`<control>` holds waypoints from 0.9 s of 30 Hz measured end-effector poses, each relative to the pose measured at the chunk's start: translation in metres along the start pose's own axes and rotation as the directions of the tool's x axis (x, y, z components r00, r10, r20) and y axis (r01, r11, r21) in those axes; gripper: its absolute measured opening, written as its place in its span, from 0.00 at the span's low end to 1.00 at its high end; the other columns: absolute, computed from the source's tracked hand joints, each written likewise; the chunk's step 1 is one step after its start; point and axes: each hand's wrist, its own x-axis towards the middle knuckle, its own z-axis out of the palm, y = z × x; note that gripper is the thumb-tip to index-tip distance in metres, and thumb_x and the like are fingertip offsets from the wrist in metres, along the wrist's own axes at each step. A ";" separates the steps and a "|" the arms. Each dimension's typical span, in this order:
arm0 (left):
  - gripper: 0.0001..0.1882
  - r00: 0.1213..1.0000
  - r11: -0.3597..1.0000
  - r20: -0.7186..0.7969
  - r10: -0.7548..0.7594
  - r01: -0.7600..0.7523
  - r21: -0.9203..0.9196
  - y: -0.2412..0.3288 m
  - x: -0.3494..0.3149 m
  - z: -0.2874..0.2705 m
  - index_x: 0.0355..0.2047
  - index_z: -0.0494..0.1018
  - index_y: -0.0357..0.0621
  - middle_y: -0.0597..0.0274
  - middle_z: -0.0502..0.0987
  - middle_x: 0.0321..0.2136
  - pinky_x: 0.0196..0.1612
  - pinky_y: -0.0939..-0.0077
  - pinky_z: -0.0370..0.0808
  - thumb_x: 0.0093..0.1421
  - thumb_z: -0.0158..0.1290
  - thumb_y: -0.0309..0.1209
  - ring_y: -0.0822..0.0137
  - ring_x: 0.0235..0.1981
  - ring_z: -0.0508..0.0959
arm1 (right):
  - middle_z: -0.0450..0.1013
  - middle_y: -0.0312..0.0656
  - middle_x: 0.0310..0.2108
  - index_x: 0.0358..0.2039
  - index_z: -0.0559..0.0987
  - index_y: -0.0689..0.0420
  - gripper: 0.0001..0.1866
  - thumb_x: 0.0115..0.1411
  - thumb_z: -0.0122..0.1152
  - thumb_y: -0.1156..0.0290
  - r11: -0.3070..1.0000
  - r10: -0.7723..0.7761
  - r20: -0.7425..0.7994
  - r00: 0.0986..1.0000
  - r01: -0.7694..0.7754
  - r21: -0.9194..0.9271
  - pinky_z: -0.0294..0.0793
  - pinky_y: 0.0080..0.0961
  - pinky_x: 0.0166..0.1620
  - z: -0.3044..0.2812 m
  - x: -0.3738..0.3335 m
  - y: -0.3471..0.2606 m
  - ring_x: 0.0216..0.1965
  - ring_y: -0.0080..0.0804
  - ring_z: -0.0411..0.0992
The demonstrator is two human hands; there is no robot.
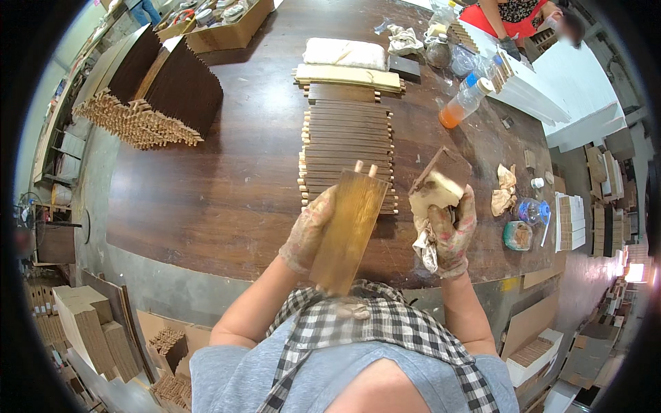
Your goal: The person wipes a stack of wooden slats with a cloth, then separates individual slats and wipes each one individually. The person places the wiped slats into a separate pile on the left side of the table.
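Observation:
My left hand (308, 230), in a stained glove, is closed around the long edge of a small brown wooden board (350, 230). The board is tilted up in front of my apron, with two light dowels poking out of its far end. To the right, my gloved right hand (453, 237) grips a brown-stained sponge (444, 177) with a cream-coloured edge. A crumpled, stained cloth (425, 249) hangs below the sponge at the same hand. Sponge and board are apart. Beyond my hands lies a row of dark boards (348, 148) with dowel ends along both sides.
Tall stacks of dowelled boards (180, 89) stand at the left of the brown table (179, 213). A bottle of orange liquid (463, 107), a crumpled rag (504, 189) and a jar (517, 235) are on the right. Another person's gloved hand (509, 48) is at white panels, far right.

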 end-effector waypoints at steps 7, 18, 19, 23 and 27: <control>0.27 0.980 0.663 0.150 0.130 -0.198 0.722 -0.045 -0.011 -0.029 0.67 0.60 0.46 0.58 0.67 0.61 0.62 0.65 0.69 0.73 0.44 0.43 0.65 0.59 0.69 | 0.73 0.47 0.47 0.51 0.72 0.58 0.29 0.50 0.74 0.67 0.816 -0.425 0.343 0.838 0.519 -0.256 0.75 0.40 0.50 0.056 -0.003 0.021 0.47 0.42 0.75; 0.36 0.978 0.922 -0.194 0.081 0.001 0.387 -0.001 -0.016 0.004 0.67 0.61 0.35 0.56 0.71 0.60 0.59 0.70 0.71 0.62 0.61 0.33 0.67 0.58 0.72 | 0.74 0.43 0.45 0.59 0.68 0.60 0.29 0.58 0.67 0.74 0.873 -0.288 0.154 0.945 0.326 -0.362 0.84 0.28 0.41 0.040 0.044 0.019 0.42 0.31 0.78; 0.36 0.977 0.870 -0.174 0.121 -0.020 0.492 0.010 -0.017 0.009 0.66 0.61 0.34 0.56 0.73 0.58 0.59 0.70 0.72 0.61 0.62 0.33 0.67 0.58 0.73 | 0.74 0.44 0.43 0.55 0.71 0.61 0.26 0.57 0.69 0.72 0.898 -0.182 0.208 0.961 0.249 -0.364 0.84 0.29 0.40 0.036 0.049 0.005 0.40 0.32 0.79; 0.33 0.991 0.857 -0.113 0.070 -0.002 0.515 0.022 -0.013 0.026 0.64 0.64 0.32 0.56 0.78 0.52 0.58 0.71 0.73 0.60 0.62 0.30 0.68 0.53 0.77 | 0.76 0.45 0.39 0.46 0.79 0.60 0.24 0.51 0.72 0.61 0.647 -0.217 0.463 0.859 0.482 -0.590 0.82 0.33 0.37 0.041 0.063 -0.026 0.37 0.39 0.79; 0.31 0.998 0.803 0.009 0.065 -0.057 0.593 -0.012 -0.009 0.003 0.61 0.67 0.31 0.54 0.79 0.51 0.58 0.70 0.73 0.58 0.62 0.28 0.67 0.52 0.77 | 0.75 0.46 0.39 0.47 0.78 0.60 0.25 0.48 0.73 0.67 0.593 -0.320 0.525 0.789 0.599 -0.539 0.80 0.34 0.38 0.076 0.057 -0.005 0.37 0.40 0.79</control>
